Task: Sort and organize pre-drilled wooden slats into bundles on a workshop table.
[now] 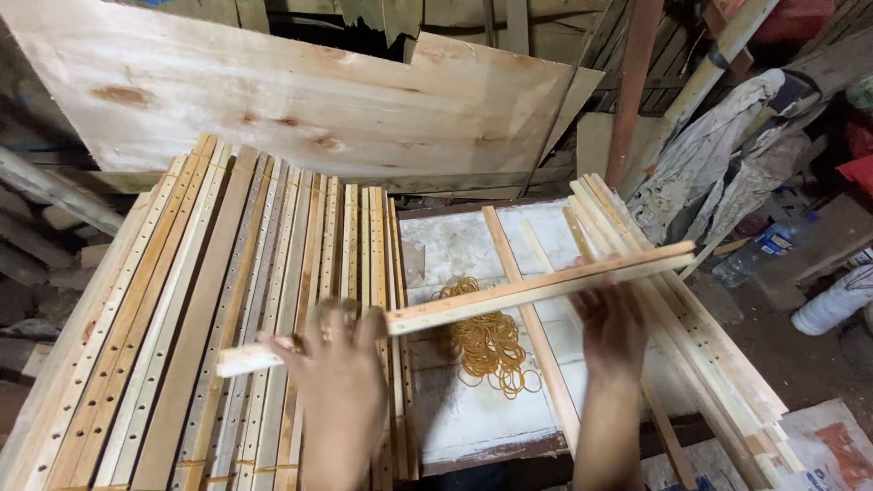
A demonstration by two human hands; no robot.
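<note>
Both my hands hold a small bundle of thin wooden slats (509, 293) crosswise above a white worktable (473, 418). My left hand (338, 375) grips the bundle near its left end, over a stack of drilled slats (227, 309). My right hand (611, 325) clasps it further right, close to a pile of plain slats (700, 345). A heap of yellow rubber bands (489, 345) lies on the table under the bundle, between my hands. One single slat (527, 318) lies lengthwise on the table beside the bands.
A large plywood sheet (300, 91) leans behind the table. Grey cloth (718, 164), a plastic bottle (759, 250) and a white sack (832, 300) lie on the floor at right. A red post (632, 82) stands behind.
</note>
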